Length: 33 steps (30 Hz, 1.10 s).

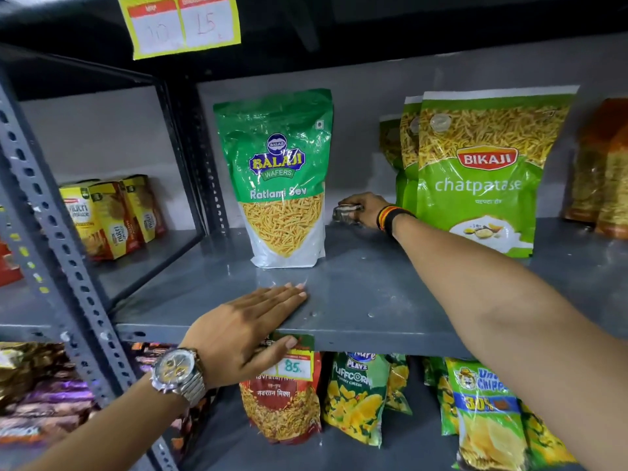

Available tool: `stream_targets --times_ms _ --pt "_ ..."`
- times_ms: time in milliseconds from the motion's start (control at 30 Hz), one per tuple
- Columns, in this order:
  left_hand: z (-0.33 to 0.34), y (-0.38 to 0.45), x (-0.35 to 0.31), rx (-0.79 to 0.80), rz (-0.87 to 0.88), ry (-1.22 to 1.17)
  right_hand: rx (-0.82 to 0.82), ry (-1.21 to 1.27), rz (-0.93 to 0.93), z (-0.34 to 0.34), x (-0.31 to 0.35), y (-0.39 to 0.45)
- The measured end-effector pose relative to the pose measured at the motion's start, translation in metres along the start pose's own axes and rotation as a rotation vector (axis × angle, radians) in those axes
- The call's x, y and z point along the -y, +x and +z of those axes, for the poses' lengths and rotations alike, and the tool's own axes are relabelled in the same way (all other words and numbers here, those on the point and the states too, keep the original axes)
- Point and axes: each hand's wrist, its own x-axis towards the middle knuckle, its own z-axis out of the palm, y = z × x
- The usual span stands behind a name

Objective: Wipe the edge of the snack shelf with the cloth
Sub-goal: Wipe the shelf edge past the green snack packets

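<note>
The grey metal snack shelf (pixel 356 290) runs across the middle, its front edge (pixel 373 341) facing me. My left hand (pixel 248 324) lies flat on that front edge, fingers together, thumb hanging over a price tag; it holds nothing. My right hand (pixel 365 209) reaches deep to the back of the shelf, between two green snack bags, closed on a small crumpled grey cloth (pixel 346 212). The cloth is blurred and mostly hidden by the fingers.
A green Balaji Ratlami Sev bag (pixel 282 178) stands left of my right hand, green Bikaji bags (pixel 482 171) stand to its right. Yellow biscuit boxes (pixel 108 215) sit in the left bay behind a perforated upright (pixel 51 215). Snack packets (pixel 356 396) fill the shelf below.
</note>
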Motion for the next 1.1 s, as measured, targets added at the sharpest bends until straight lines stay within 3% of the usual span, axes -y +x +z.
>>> stream_targets --times_ms 367,700,833,1000,1100 --pt "0.0 -0.001 0.0 -0.023 0.007 0.025 0.168 -0.026 -0.011 0.028 -0.005 0.022" --pt "-0.005 -0.002 -0.004 -0.002 -0.004 0.035 0.274 -0.114 -0.249 -0.005 0.015 -0.102" --pt "-0.005 -0.001 -0.005 0.0 -0.012 0.012 0.395 -0.044 -0.312 -0.03 0.023 -0.156" --pt "-0.003 -0.001 -0.004 0.005 -0.02 0.016 0.237 0.01 -0.253 -0.037 0.025 -0.131" --pt "-0.003 -0.002 -0.005 0.016 -0.027 0.003 0.223 -0.038 -0.186 -0.014 0.025 -0.123"
